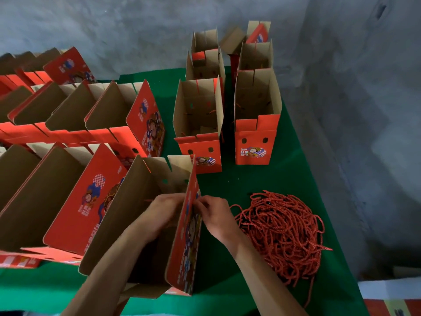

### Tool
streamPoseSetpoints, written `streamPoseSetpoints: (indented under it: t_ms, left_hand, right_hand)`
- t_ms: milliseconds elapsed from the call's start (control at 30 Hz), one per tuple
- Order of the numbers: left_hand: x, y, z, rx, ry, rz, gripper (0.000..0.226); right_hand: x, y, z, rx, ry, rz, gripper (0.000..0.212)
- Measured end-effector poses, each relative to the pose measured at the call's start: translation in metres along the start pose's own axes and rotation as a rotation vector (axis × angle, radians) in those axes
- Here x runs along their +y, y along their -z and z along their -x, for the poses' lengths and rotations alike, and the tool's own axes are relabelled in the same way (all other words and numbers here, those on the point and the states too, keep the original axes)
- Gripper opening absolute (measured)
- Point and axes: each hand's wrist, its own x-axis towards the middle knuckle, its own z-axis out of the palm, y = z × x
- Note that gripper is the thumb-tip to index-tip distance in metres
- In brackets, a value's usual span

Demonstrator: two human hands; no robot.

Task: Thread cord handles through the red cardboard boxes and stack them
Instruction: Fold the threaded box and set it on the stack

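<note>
Head view: an open red cardboard box, brown inside, stands on the green tabletop directly below the camera, top flaps up, its printed right wall facing the right hand. The left hand is inside the box, fingers curled against the inner face of that right wall near its upper edge; a short bit of red cord shows just beside the knuckles, but whether the fingers actually grip it cannot be told. The right hand is outside the same wall, fingertips pinched together against the printed face opposite the left hand, apparently on a cord end at a hole; the cord itself is hidden by the fingers. A loose tangled pile of red cords lies on the tabletop just right of the right hand, one strand trailing toward the near edge. Left of the worked box, rows of open boxes stand packed side by side, touching, brown interiors up. At the far side of the tabletop stand two columns of upright boxes, nested one behind another, each front box showing two small holes above a printed cartoon label. A grey concrete wall runs behind the tabletop, and grey floor lies to the right.
</note>
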Motion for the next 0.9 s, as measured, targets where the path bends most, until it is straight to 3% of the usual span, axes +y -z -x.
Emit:
streamPoseSetpoints:
  t_ms: [67, 133, 233, 300, 400, 500, 633, 800, 900]
  left_hand:
    - [-0.003, -0.011, -0.005, 0.096, -0.12, -0.269, 0.02]
    - [-0.008, -0.02, -0.011, 0.175, -0.194, -0.366, 0.018]
    - [-0.01, -0.024, -0.021, 0.223, -0.058, -0.174, 0.022]
    - [-0.013, -0.024, -0.022, 0.219, -0.035, -0.156, 0.026]
    - [-0.018, -0.026, -0.011, 0.2, -0.099, -0.259, 0.021]
    - [-0.021, -0.026, -0.009, 0.249, -0.076, -0.165, 0.021]
    - [-0.025, -0.025, -0.005, 0.242, -0.052, -0.13, 0.023]
    - [-0.016, -0.012, 0.006, 0.189, -0.004, 0.034, 0.054]
    - [-0.007, -0.002, 0.019, 0.109, 0.036, 0.22, 0.076]
  right_hand:
    - [-0.006, -0.003, 0.003, 0.018, 0.099, 0.251, 0.026]
    - [-0.012, -0.007, 0.001, 0.057, 0.128, 0.466, 0.014]
    - [-0.017, -0.012, -0.002, 0.067, 0.082, 0.519, 0.015]
    - [-0.015, -0.012, -0.003, 0.083, 0.064, 0.421, 0.013]
    - [0.008, -0.007, -0.007, 0.121, -0.096, 0.255, 0.024]
    - [0.054, 0.011, -0.015, 0.153, -0.327, 0.56, 0.028]
    - [0.094, 0.034, -0.02, 0.029, -0.49, 0.8, 0.035]
    - [0.099, 0.041, -0.029, -0.026, -0.523, 0.78, 0.009]
    - [0.09, 0.039, -0.038, 0.002, -0.582, 0.561, 0.026]
